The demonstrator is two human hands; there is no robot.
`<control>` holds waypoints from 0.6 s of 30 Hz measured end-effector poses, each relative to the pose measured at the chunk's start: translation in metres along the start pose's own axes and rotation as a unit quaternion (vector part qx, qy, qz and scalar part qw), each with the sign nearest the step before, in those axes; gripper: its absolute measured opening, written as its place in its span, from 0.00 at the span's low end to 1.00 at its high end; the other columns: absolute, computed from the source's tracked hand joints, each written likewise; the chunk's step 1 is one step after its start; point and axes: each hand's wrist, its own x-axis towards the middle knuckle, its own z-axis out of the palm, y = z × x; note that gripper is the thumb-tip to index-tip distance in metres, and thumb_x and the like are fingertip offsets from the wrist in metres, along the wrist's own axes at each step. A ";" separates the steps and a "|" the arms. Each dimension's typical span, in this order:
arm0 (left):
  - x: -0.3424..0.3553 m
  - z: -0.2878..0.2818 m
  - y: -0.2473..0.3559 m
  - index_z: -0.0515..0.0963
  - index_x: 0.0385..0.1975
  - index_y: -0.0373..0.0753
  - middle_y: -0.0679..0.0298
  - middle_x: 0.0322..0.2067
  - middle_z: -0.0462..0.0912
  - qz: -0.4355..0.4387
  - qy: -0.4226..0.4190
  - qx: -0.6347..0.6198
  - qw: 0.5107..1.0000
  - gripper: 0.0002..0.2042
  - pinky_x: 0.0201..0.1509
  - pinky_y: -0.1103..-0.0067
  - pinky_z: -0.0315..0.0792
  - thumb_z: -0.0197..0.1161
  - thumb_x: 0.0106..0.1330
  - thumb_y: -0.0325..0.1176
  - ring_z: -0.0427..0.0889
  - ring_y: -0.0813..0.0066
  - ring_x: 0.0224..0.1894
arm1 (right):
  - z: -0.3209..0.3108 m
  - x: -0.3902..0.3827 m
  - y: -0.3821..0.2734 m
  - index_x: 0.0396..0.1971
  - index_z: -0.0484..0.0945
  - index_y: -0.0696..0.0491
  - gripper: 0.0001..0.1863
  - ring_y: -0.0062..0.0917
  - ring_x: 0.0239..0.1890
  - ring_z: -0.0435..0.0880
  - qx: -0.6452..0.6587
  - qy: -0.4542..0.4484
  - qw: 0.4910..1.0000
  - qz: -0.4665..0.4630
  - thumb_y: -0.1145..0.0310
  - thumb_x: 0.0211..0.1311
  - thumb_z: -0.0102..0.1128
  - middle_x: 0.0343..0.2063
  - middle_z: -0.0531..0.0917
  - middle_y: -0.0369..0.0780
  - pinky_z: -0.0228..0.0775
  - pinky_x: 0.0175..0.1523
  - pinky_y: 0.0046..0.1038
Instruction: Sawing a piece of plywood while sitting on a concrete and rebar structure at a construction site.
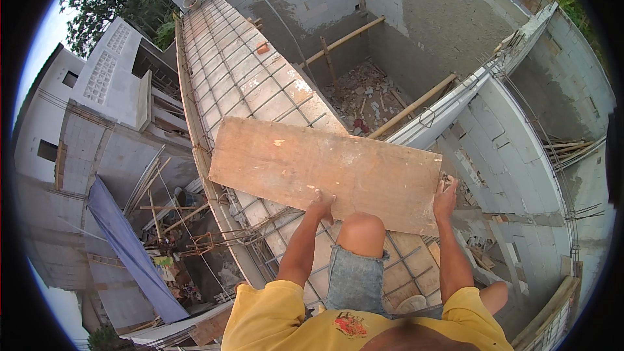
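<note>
Here, seen from above, a person in a yellow shirt (279, 318) and cut-off denim shorts (354, 279) crouches high on an unfinished building, holding a wide, flat rectangular wooden board (325, 172) that fills the centre of the frame. The board lies roughly level, tilted slightly down toward the right, just above and beyond the person's raised knee (361, 234). The left hand (321, 207) sits at the board's near long edge, a little left of the knee, fingers curled closed around that edge. The right hand (446, 196) grips the board's lower right corner, fingers wrapped over the edge. The hands are well apart, with the knee between them. Under the board, a long narrow slab of pale blocks crossed by a grid of steel reinforcing bars (240, 71) runs from the lower centre toward the upper left of the frame. In the upper right, grey block walls (448, 6) enclose a deep room with rubble (364, 94) on its floor and wooden poles (344, 39) braced across it. At lower left, far below, a blue tarpaulin (127, 247) lies among scattered timber.
</note>
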 end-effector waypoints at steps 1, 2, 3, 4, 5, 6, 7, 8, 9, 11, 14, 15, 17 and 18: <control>0.001 -0.001 0.003 0.41 0.76 0.60 0.27 0.69 0.25 0.003 -0.001 0.001 1.000 0.64 0.73 0.60 0.58 0.83 0.38 0.41 0.59 0.34 0.69 | -0.001 0.001 0.003 0.56 0.65 0.50 0.18 0.55 0.42 0.81 0.001 0.004 1.000 -0.004 0.62 0.71 0.53 0.36 0.82 0.57 0.69 0.44 0.49; 0.000 -0.001 0.002 0.41 0.76 0.60 0.27 0.69 0.25 0.001 0.000 -0.001 1.000 0.64 0.72 0.60 0.58 0.83 0.38 0.42 0.59 0.33 0.69 | 0.000 0.001 0.002 0.56 0.65 0.50 0.18 0.55 0.42 0.81 0.002 0.003 1.000 -0.005 0.62 0.71 0.53 0.36 0.82 0.57 0.69 0.44 0.49; -0.001 -0.001 0.001 0.41 0.76 0.61 0.27 0.70 0.25 0.000 0.000 -0.003 1.000 0.64 0.72 0.60 0.59 0.83 0.38 0.42 0.59 0.32 0.69 | 0.000 0.000 0.001 0.56 0.65 0.50 0.18 0.55 0.42 0.81 0.005 0.004 1.000 -0.006 0.62 0.71 0.53 0.36 0.82 0.57 0.69 0.44 0.49; -0.001 -0.001 0.000 0.41 0.76 0.61 0.27 0.70 0.25 -0.001 0.000 -0.003 1.000 0.64 0.72 0.60 0.59 0.83 0.38 0.42 0.59 0.32 0.69 | 0.000 0.000 0.000 0.56 0.65 0.50 0.18 0.55 0.42 0.81 0.008 0.005 1.000 -0.007 0.63 0.71 0.53 0.36 0.82 0.57 0.69 0.44 0.49; -0.001 0.000 -0.003 0.42 0.75 0.61 0.27 0.70 0.25 0.004 0.007 -0.003 1.000 0.64 0.72 0.60 0.59 0.83 0.38 0.42 0.59 0.32 0.69 | 0.000 -0.001 -0.002 0.56 0.65 0.50 0.18 0.55 0.42 0.81 0.009 0.004 1.000 -0.008 0.63 0.71 0.53 0.36 0.82 0.57 0.69 0.44 0.49; 0.000 0.002 -0.005 0.42 0.75 0.61 0.28 0.70 0.25 0.010 0.014 -0.003 1.000 0.64 0.72 0.60 0.59 0.83 0.38 0.42 0.58 0.31 0.69 | 0.000 -0.002 -0.005 0.56 0.65 0.50 0.18 0.56 0.42 0.81 0.005 0.004 1.000 -0.006 0.63 0.71 0.53 0.36 0.82 0.57 0.69 0.44 0.49; 0.000 0.003 -0.007 0.42 0.75 0.61 0.28 0.70 0.25 0.008 0.014 -0.004 1.000 0.64 0.72 0.60 0.59 0.83 0.38 0.42 0.58 0.31 0.69 | 0.000 -0.003 -0.006 0.56 0.65 0.50 0.18 0.56 0.42 0.81 0.001 0.004 1.000 -0.004 0.63 0.71 0.53 0.36 0.82 0.57 0.69 0.44 0.49; 0.001 0.003 -0.006 0.42 0.75 0.61 0.27 0.69 0.25 0.007 0.011 -0.005 1.000 0.64 0.72 0.59 0.59 0.83 0.38 0.42 0.57 0.31 0.69 | 0.000 -0.002 -0.005 0.56 0.65 0.50 0.18 0.56 0.42 0.81 0.001 0.004 1.000 -0.004 0.63 0.71 0.53 0.36 0.82 0.57 0.69 0.44 0.49; 0.002 0.003 -0.006 0.42 0.76 0.60 0.27 0.69 0.25 0.006 0.009 -0.005 1.000 0.64 0.72 0.59 0.58 0.83 0.38 0.42 0.56 0.32 0.70 | 0.001 -0.002 -0.004 0.56 0.65 0.50 0.17 0.56 0.42 0.81 0.005 0.005 1.000 -0.008 0.63 0.71 0.53 0.36 0.82 0.57 0.69 0.44 0.49; 0.001 0.003 -0.005 0.42 0.76 0.60 0.27 0.69 0.25 0.012 0.011 -0.006 1.000 0.64 0.72 0.59 0.58 0.83 0.38 0.42 0.55 0.32 0.70 | 0.001 -0.001 -0.002 0.55 0.65 0.50 0.17 0.56 0.42 0.81 0.009 0.007 1.000 -0.012 0.63 0.71 0.53 0.36 0.82 0.58 0.69 0.44 0.49; -0.003 -0.001 -0.001 0.42 0.76 0.59 0.27 0.70 0.25 0.012 0.004 -0.011 1.000 0.64 0.73 0.59 0.57 0.83 0.38 0.43 0.54 0.32 0.71 | 0.000 -0.001 0.000 0.55 0.65 0.50 0.17 0.56 0.43 0.81 0.006 0.011 1.000 -0.017 0.63 0.71 0.53 0.37 0.82 0.58 0.70 0.44 0.49; -0.004 -0.002 0.001 0.42 0.76 0.58 0.28 0.70 0.25 0.005 -0.005 -0.015 1.000 0.64 0.73 0.59 0.57 0.83 0.38 0.43 0.54 0.32 0.71 | -0.001 -0.001 0.000 0.55 0.65 0.50 0.17 0.56 0.43 0.81 0.006 0.006 1.000 -0.009 0.63 0.71 0.53 0.37 0.82 0.58 0.70 0.44 0.49; -0.001 0.000 -0.001 0.42 0.76 0.58 0.28 0.70 0.25 0.008 0.001 -0.011 1.000 0.64 0.72 0.59 0.58 0.83 0.38 0.43 0.54 0.32 0.71 | 0.000 0.000 -0.001 0.56 0.65 0.50 0.17 0.56 0.43 0.81 0.007 0.000 1.000 -0.003 0.63 0.71 0.53 0.37 0.82 0.58 0.70 0.45 0.49; 0.000 0.001 -0.003 0.42 0.76 0.58 0.28 0.70 0.25 0.010 0.006 -0.007 1.000 0.64 0.72 0.59 0.58 0.83 0.38 0.43 0.54 0.32 0.71 | 0.001 -0.001 -0.002 0.56 0.65 0.50 0.17 0.56 0.43 0.81 0.008 0.000 1.000 -0.004 0.63 0.71 0.53 0.37 0.82 0.58 0.70 0.45 0.49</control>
